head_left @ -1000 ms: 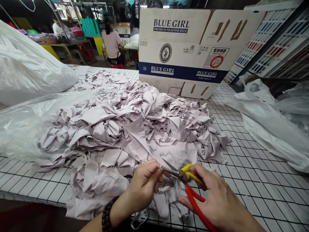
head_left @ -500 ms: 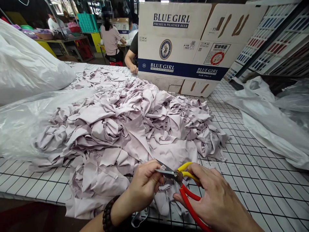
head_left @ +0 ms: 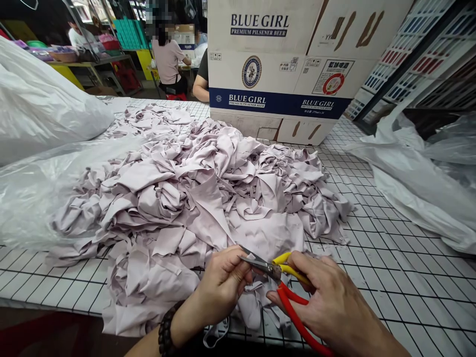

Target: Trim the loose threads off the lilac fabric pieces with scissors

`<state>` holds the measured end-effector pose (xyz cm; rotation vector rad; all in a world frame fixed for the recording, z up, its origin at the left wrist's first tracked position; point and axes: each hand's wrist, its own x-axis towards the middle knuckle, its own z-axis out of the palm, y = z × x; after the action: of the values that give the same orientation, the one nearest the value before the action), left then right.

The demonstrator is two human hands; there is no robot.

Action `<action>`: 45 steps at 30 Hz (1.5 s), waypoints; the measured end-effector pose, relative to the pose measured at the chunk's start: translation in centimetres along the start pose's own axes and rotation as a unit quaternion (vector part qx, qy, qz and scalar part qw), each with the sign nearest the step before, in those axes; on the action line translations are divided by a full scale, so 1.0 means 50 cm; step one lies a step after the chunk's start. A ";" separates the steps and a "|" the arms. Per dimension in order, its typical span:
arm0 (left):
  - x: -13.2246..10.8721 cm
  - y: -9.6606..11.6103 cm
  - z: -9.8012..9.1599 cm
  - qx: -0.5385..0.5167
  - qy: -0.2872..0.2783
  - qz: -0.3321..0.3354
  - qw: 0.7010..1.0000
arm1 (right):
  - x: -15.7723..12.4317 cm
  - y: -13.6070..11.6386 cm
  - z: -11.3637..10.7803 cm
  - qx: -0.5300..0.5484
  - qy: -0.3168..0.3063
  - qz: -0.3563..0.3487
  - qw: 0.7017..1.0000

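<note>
My left hand (head_left: 227,278) is closed in a pinch on a small pale piece of fabric (head_left: 251,257), most of it hidden by the fingers. In my right hand (head_left: 327,292) is a pair of scissors (head_left: 275,271) with one yellow and one red handle. Their blades point left and lie partly apart around the bit of fabric at my left fingertips. Behind and beneath both hands spreads a big heap of pale lilac cloth pieces (head_left: 208,193). A thin white loop (head_left: 216,334) hangs below my left wrist.
A large Blue Girl carton (head_left: 275,106) stands on the grid-patterned table (head_left: 386,258). Clear and white plastic bags (head_left: 48,99) lie at left, another white bag (head_left: 412,173) at right. A co-worker's arm (head_left: 201,89) shows beside the carton; other people sit farther back.
The scissor blades have drawn slightly closer together around the fabric. The co-worker's hand has slipped behind the carton. My view has shifted a little.
</note>
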<state>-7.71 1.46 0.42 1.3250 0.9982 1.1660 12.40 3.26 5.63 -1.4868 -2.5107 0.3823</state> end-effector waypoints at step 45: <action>-0.008 0.002 0.009 -0.114 -0.011 -0.080 0.990 | -0.007 0.014 0.048 0.113 0.031 0.023 0.993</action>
<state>-7.35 0.98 0.51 1.0554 0.9077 1.1046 12.42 2.97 3.11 -1.4471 -2.3011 0.5973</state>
